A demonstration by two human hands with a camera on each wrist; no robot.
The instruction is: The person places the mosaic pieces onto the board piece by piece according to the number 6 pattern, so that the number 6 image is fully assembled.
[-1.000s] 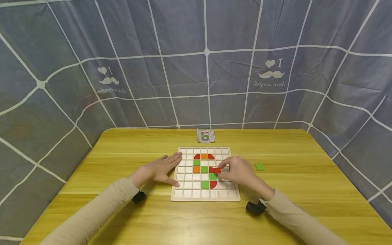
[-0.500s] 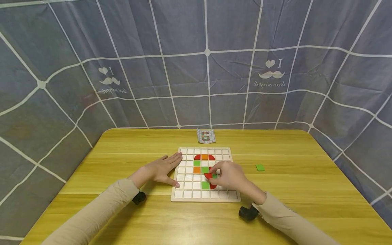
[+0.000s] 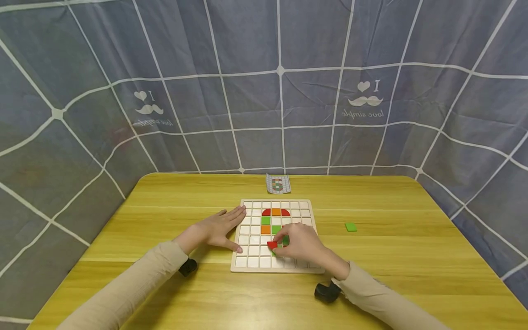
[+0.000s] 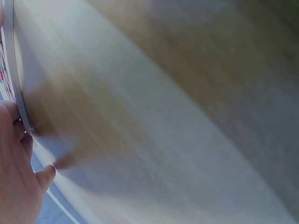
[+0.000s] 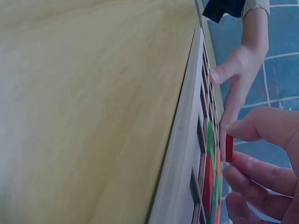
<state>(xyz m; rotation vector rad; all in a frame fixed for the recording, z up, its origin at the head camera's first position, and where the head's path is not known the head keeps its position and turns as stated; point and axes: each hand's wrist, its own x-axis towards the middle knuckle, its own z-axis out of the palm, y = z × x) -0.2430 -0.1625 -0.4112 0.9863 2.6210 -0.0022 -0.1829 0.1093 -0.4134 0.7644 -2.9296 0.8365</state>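
A pale wooden grid board (image 3: 253, 261) lies on the table, with red, orange and green tiles set in some cells. My right hand (image 3: 303, 243) pinches a red tile (image 3: 272, 245) with one rounded side between thumb and finger, over the lower middle of the board. In the right wrist view that red tile (image 5: 229, 148) is seen edge-on, raised off the board. My left hand (image 3: 220, 228) lies with spread fingers at the board's left edge, fingertips and thumb touching it. Part of the tile pattern is hidden under my right hand.
A loose green square tile (image 3: 351, 227) lies on the table right of the board. Behind the board is a small printed card (image 3: 278, 184) with a coloured grid pattern. A grey curtain (image 3: 255, 101) with white lines hangs around the table.
My right hand has carried the red tile left and nearer to me, from the right of the board to its lower middle. My left hand has stayed in place.
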